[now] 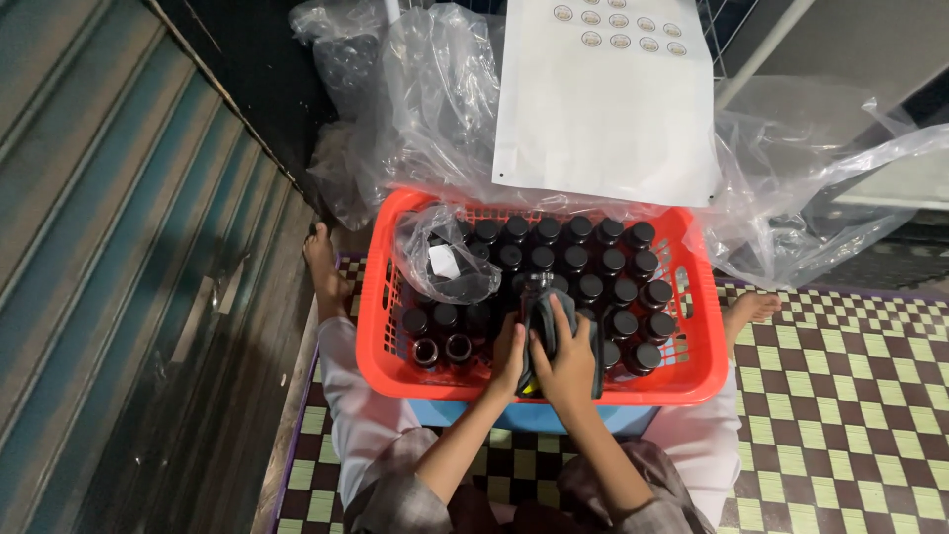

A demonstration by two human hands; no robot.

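Observation:
A red plastic basket (pixel 692 376) sits in front of me, packed with several dark bottles with black caps (pixel 578 259). Over its near edge my right hand (pixel 568 361) wraps a grey cloth (pixel 546 316) around one dark bottle (pixel 537 284), whose top shows above the cloth. My left hand (pixel 510 358) presses against the same bottle and cloth from the left side. Two bottles at the basket's near left (pixel 442 349) stand without caps.
A small clear bag (pixel 450 259) lies on the bottles at the basket's left. A white sticker sheet (pixel 605 99) rests on crumpled clear plastic bags (pixel 801 188) behind. A blue box (pixel 474 413) shows under the basket. Metal shutter (pixel 109 277) on the left; checkered mat (pixel 850 415) below.

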